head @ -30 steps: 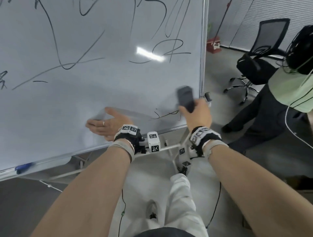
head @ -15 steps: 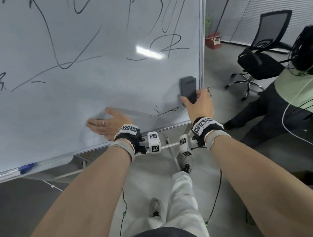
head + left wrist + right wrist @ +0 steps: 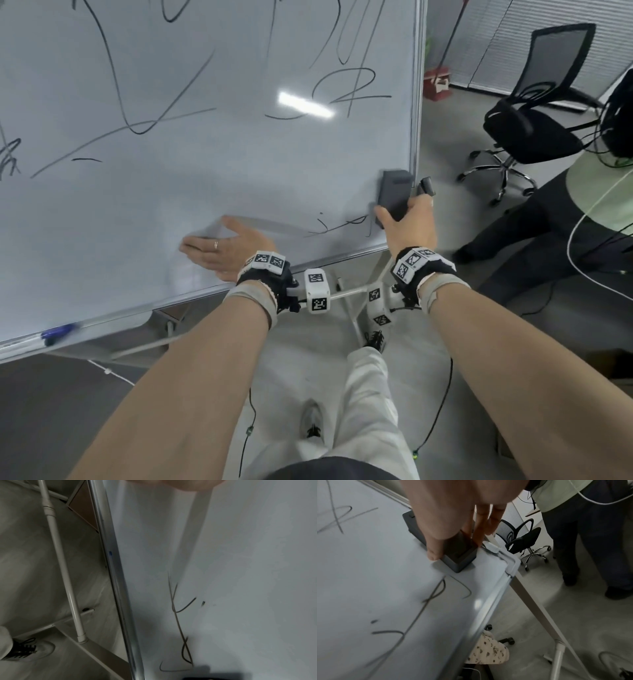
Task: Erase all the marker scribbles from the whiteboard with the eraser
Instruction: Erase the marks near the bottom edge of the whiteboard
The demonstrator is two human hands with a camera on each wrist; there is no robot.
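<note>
Mid-erase: right hand (image 3: 409,226) grips the eraser (image 3: 394,195) flat against the whiteboard (image 3: 205,171) at its lower right edge, left hand (image 3: 227,248) braces it with flat, relaxed fingers; next wipe should likely drop onto the small scribble (image 3: 337,226) just below-left.

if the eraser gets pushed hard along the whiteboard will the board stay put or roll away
The whiteboard probably shifts somewhat: its stand ends in castor wheels, visible in the right wrist view. The left hand lies flat on the surface, likely bracing it. The eraser, gripped by the right hand, sits by the right edge, so a hard push there may swing the frame.
</note>
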